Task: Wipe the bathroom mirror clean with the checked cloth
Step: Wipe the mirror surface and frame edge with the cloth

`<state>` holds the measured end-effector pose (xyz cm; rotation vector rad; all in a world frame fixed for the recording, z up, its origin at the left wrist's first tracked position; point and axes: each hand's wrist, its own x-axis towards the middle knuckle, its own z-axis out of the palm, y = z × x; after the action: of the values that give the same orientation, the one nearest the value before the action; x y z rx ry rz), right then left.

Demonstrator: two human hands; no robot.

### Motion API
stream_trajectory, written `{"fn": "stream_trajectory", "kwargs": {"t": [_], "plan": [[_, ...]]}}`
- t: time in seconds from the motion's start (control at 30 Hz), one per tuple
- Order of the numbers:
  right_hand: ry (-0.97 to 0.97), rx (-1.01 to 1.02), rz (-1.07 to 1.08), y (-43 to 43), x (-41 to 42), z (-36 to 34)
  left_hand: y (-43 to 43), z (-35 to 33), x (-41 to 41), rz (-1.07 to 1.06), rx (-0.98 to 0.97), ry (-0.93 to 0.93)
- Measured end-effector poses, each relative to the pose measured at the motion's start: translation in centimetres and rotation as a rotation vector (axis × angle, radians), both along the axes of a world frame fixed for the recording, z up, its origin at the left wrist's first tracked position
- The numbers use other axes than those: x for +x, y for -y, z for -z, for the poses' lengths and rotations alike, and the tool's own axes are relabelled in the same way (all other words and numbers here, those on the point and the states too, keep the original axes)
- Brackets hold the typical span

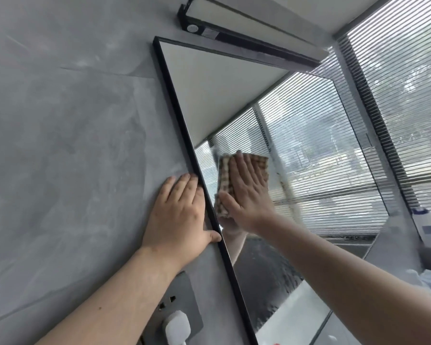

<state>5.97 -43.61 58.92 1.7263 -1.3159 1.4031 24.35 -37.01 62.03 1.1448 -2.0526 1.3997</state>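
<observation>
The black-framed mirror point(234, 95) hangs on a grey wall and reflects slatted blinds and a white ceiling. My right hand point(246, 192) lies flat with straight fingers on the brown-and-cream checked cloth point(224, 175), pressing it against the glass near the mirror's left edge. My left hand point(182, 210) rests flat on the wall beside the frame, its thumb touching the frame's edge. Streaks and droplets of wet film show on the glass right of the cloth and lower down.
A black-cased light bar point(234, 26) sits above the mirror. A grey wall socket point(182, 302) with a white plug point(176, 327) is below my left forearm. Window blinds point(403, 95) fill the right side. A white bottle point(428, 227) stands at the right.
</observation>
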Motion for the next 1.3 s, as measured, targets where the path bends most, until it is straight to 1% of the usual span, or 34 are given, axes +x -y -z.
{"fn": "stream_trajectory", "kwargs": {"t": [0.07, 0.2, 0.27, 0.37, 0.53, 0.63, 0.8, 0.97, 1.07, 1.13, 1.23, 1.3], "plan": [[-0.012, -0.033, -0.044, -0.1, 0.3, -0.4, 0.2, -0.6, 0.2, 0.042, -0.025, 0.005], [0.02, -0.068, -0.08, 0.5, 0.1, -0.5, 0.2, -3.2, 0.6, 0.024, -0.097, 0.019], [0.032, -0.078, -0.1, 0.5, 0.1, -0.5, -0.4, -5.2, 0.2, -0.016, -0.107, 0.013], [0.046, -0.089, -0.125, 0.6, 0.0, -0.8, -0.9, -7.8, -0.6, -0.085, -0.05, 0.026], [0.089, -0.121, -0.145, 1.5, -1.1, -1.2, -0.3, -8.3, -0.7, -0.166, -0.098, 0.029], [0.191, -0.106, -0.15, 3.0, -3.2, -1.6, 0.1, -8.0, -0.4, -0.148, -0.114, 0.032], [0.488, -0.026, -0.088, 6.2, -8.3, -0.3, 0.3, -7.8, -0.2, -0.126, -0.123, 0.037], [0.644, 0.054, -0.093, 6.8, -10.6, 1.0, 0.4, -7.7, -0.2, -0.109, -0.131, 0.035], [0.65, 0.102, -0.087, 6.4, -10.3, 0.4, 0.5, -7.8, -0.2, -0.108, -0.13, 0.038], [0.614, 0.106, -0.088, 6.0, -9.5, 0.0, 0.6, -7.8, -0.2, -0.106, -0.125, 0.039], [0.497, 0.07, -0.111, 4.8, -7.0, -1.4, 0.5, -7.9, -0.3, -0.106, -0.119, 0.04], [0.374, 0.04, -0.15, 3.7, -4.9, -2.7, 0.5, -7.9, -0.3, -0.104, -0.113, 0.039]]}}
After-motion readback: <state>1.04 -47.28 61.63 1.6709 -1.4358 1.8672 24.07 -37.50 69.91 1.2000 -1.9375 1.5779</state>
